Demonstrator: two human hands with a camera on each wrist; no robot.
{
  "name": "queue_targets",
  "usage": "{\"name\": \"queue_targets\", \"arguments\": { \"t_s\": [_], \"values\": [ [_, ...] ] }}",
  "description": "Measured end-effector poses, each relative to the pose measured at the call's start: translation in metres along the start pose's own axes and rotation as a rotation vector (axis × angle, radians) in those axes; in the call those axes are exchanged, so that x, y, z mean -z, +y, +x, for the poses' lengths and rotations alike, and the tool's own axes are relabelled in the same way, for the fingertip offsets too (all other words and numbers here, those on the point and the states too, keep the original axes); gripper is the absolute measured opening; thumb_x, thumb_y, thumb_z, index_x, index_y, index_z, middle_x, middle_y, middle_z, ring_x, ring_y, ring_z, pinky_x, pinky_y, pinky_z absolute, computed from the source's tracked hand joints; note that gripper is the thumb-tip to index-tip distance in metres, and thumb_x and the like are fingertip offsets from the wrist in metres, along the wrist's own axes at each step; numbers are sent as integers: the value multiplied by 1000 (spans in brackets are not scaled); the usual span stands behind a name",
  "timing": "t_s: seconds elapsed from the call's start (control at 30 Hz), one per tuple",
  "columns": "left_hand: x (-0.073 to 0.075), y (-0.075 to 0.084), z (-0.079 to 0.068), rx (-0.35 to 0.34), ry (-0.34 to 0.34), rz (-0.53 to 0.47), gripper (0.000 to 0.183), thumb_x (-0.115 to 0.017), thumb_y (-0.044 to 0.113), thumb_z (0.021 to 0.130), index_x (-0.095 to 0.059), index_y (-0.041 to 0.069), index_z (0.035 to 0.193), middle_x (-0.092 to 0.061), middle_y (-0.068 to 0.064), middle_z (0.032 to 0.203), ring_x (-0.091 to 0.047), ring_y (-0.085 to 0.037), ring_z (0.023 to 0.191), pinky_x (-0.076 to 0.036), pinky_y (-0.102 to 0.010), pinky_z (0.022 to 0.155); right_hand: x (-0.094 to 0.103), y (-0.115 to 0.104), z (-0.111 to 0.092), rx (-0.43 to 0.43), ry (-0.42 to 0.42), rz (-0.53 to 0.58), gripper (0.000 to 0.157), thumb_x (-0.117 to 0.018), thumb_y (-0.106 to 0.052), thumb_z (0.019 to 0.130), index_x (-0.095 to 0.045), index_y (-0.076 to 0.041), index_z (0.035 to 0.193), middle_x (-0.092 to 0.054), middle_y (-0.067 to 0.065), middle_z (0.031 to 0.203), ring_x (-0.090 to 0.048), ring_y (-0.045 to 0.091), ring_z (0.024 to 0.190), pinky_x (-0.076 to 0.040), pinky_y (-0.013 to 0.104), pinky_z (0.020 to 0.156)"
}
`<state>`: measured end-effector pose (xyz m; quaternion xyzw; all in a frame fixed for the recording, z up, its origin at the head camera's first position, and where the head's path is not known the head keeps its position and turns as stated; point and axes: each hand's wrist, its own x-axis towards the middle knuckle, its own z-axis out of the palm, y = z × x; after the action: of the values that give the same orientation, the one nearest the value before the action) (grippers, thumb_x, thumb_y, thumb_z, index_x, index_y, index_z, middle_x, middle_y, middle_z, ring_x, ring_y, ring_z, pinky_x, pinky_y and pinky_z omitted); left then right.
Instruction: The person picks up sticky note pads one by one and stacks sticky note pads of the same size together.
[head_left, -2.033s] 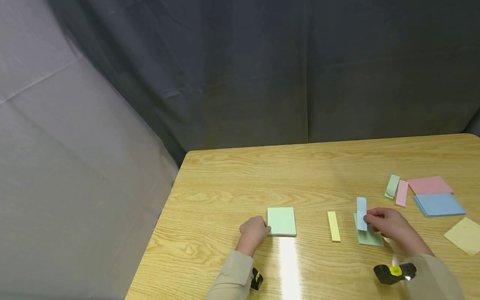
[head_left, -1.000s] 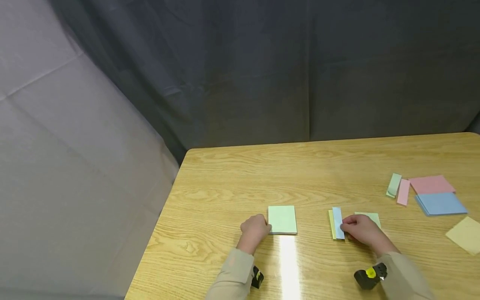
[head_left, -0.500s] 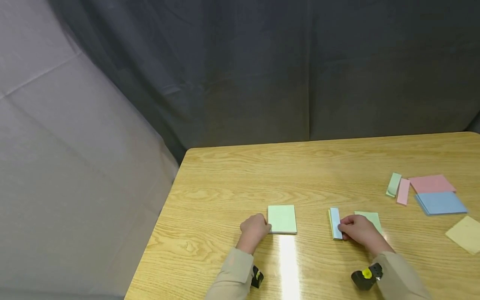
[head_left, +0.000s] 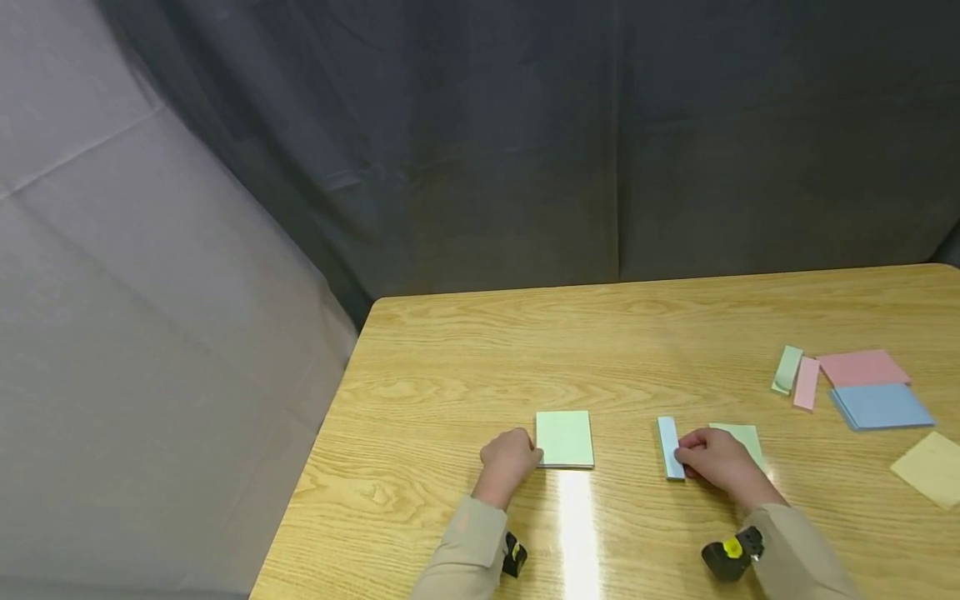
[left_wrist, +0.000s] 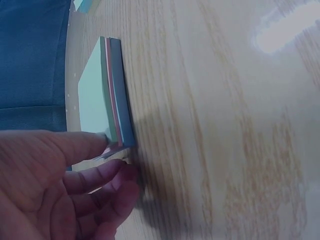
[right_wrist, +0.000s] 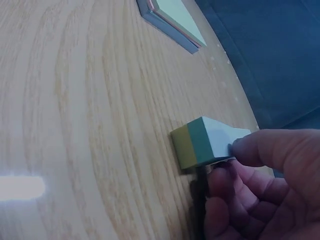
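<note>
In the head view, my left hand [head_left: 511,457] is at the left edge of a square stack of sticky notes [head_left: 565,438], pale green on top. The left wrist view shows pink and blue layers below the green in that stack [left_wrist: 116,90]; my thumb and curled fingers pinch its corner. My right hand [head_left: 722,460] pinches a narrow light-blue sticky note pad [head_left: 670,446] between thumb and fingers. Seen from the right wrist, this blue pad [right_wrist: 200,141] lies squarely on a narrow yellow pad [right_wrist: 183,148], which rests on the table.
A green square pad [head_left: 742,437] lies partly behind my right hand. Farther right are narrow green [head_left: 787,368] and pink [head_left: 806,384] pads, a pink square pad [head_left: 866,367], a blue square pad [head_left: 885,406] and a yellow square note [head_left: 932,469]. A dark curtain [head_left: 495,150] hangs beyond the table.
My right hand has carried the narrow blue pad leftward from above the green square, set it on the narrow yellow pad and lined the two up. My left hand has stayed at the square stack.
</note>
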<state>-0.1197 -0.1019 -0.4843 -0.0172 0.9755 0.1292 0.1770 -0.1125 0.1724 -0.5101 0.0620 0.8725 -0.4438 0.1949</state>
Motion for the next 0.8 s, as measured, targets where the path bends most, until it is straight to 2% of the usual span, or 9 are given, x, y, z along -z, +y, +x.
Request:
{"name": "queue_targets", "arguments": {
  "t_s": [0.23, 0.4, 0.8],
  "values": [
    [-1, -1, 3, 4, -10, -6, 46, -57, 26, 85, -34, 15, 46, -28, 5, 42, -26, -11, 41, -23, -26, 45, 10, -2, -2, 25, 10, 34, 29, -50, -13, 85, -51, 12, 100, -55, 7, 72, -51, 17, 64, -42, 29, 56],
    [-1, -2, 3, 8, -16, 6, 46, -57, 27, 84, -34, 15, 46, -29, 5, 43, -27, -11, 42, -24, -26, 45, 19, 0, -2, 4, 16, 74, 33, -48, -14, 86, -48, 13, 104, -56, 7, 73, -51, 16, 63, -43, 29, 54],
    [0, -2, 3, 12, -15, 12, 43, -58, 27, 85, -38, 14, 49, -32, 4, 46, -28, -11, 43, -26, -27, 46, 45, 6, -3, -18, 29, 146, 42, -46, -17, 89, -41, 17, 113, -57, 9, 80, -52, 15, 67, -47, 28, 58]
  ]
}}
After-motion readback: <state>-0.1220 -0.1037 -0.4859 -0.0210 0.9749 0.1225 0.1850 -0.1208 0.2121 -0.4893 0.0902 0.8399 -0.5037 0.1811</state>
